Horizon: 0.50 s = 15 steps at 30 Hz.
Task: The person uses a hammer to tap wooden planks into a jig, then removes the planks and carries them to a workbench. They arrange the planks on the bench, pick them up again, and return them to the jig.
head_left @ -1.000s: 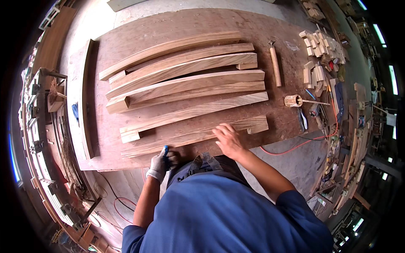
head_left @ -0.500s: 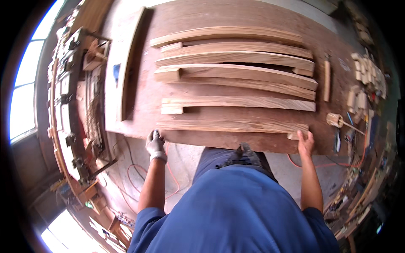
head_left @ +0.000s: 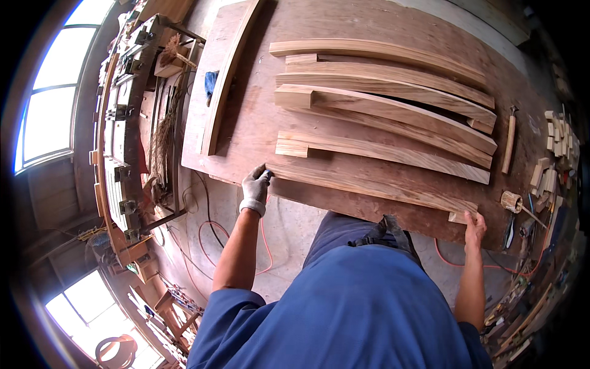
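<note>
Along the near edge of the workbench lies a long wooden slat (head_left: 369, 186), with a small block at its right end. My left hand (head_left: 254, 184), in a pale glove, is closed at the slat's left end; a small dark blue patch shows by its fingertips, too small to name. My bare right hand (head_left: 474, 227) grips the right end, thumb against the wood beside the block. Just beyond lies another slat (head_left: 381, 155) with a block at its left end. Farther off, several curved wooden pieces (head_left: 393, 109) lie side by side.
A long board (head_left: 230, 80) lies at the left of the workbench (head_left: 246, 138), beside a blue object (head_left: 211, 85). At the right are a hammer (head_left: 509, 141) and a round wooden piece (head_left: 511, 201). A clamp rack (head_left: 120, 135) stands left; an orange hose (head_left: 265, 246) crosses the floor.
The whole view has swung, so the bench appears shifted right and tilted. My left hand has come up closer against the slat's left end; my right hand stays at its right end.
</note>
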Each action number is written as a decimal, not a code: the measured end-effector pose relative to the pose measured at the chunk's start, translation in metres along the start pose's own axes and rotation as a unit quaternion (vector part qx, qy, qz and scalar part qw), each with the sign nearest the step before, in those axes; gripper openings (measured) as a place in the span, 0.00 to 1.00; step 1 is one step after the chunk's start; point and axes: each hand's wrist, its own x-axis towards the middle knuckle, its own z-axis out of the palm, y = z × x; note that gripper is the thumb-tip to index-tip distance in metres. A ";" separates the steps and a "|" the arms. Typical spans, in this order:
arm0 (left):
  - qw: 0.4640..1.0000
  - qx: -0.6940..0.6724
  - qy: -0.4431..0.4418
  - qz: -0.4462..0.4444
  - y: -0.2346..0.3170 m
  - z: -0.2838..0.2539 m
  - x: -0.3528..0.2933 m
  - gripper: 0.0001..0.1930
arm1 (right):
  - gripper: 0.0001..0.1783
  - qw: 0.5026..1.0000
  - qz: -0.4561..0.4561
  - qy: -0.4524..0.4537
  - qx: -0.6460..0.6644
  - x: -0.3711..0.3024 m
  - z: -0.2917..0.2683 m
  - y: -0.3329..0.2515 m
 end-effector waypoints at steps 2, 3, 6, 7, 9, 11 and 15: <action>0.999 0.032 -0.008 0.009 0.012 -0.003 0.000 0.17 | 0.27 1.000 0.015 -0.016 -0.017 0.005 -0.011 -0.003; 0.999 0.051 -0.009 0.010 0.018 -0.003 0.002 0.16 | 0.28 0.999 0.036 -0.021 -0.006 0.006 -0.019 -0.004; 0.998 0.052 -0.025 0.003 0.024 -0.006 0.007 0.16 | 0.26 0.997 0.066 -0.022 0.016 0.008 -0.026 -0.023; 0.998 0.043 -0.035 -0.001 0.027 -0.006 0.008 0.16 | 0.27 0.997 0.071 -0.020 0.004 0.011 -0.028 -0.024; 0.996 0.063 -0.051 -0.023 0.033 -0.006 0.009 0.16 | 0.27 0.996 0.080 -0.017 -0.018 0.017 -0.035 -0.026; 0.994 0.085 -0.061 -0.040 0.035 -0.007 0.012 0.16 | 0.29 0.994 0.095 -0.026 -0.054 0.028 -0.042 -0.022; 0.992 0.083 -0.070 -0.059 0.022 -0.007 0.018 0.17 | 0.32 0.985 0.151 -0.041 -0.073 0.031 -0.036 -0.060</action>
